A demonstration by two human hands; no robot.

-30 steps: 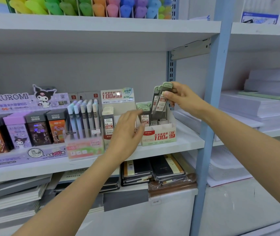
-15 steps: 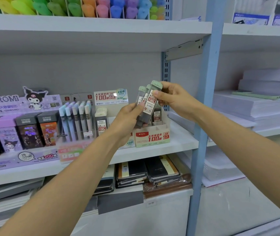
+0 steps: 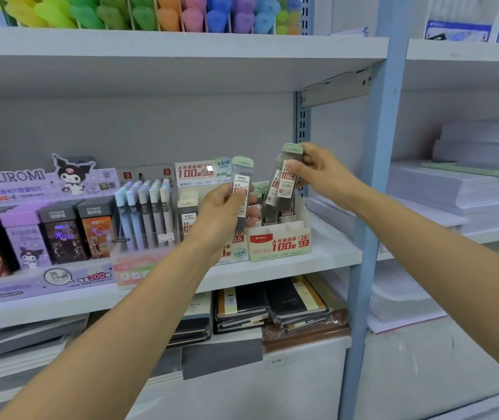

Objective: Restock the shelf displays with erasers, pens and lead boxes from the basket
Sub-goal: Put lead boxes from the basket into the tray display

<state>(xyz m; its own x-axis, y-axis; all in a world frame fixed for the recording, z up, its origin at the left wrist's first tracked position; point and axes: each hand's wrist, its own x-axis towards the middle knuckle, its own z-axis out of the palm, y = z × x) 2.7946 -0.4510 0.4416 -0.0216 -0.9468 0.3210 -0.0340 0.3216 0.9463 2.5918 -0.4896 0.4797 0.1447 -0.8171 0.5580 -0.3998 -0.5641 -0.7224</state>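
Both hands are raised in front of the middle shelf (image 3: 336, 248), each holding lead refills. The left hand (image 3: 219, 213) has its fingers and thumb curled round a single lead box (image 3: 241, 180), a slim dark case with a pale green cap and a white and red label marked 0.7. The case stands nearly upright, with its lower part hidden behind the fingers. The right hand (image 3: 317, 174) pinches a small bunch of lead boxes (image 3: 283, 189) near their green caps, thumb in front and fingers curled over the top. The bunch tilts with the caps to the right, and the lower ends hang just above the 0.7 display carton (image 3: 281, 244). That cream carton sits at the right end of the shelf, beside the blue upright (image 3: 372, 207), with more green-capped cases standing in it behind the hands. To its left stands the 0.5 display carton (image 3: 186, 219), partly covered by the left wrist and holding cream-capped cases. Further left come a clear tray of pastel mechanical pencils (image 3: 148, 213) and a purple Kuromi lead display (image 3: 30, 237). Brightly coloured highlighters (image 3: 166, 16) line the shelf above. Wrapped notebooks (image 3: 272, 307) lie stacked on the shelf below. Reams of white paper (image 3: 460, 189) are piled in the next bay to the right.
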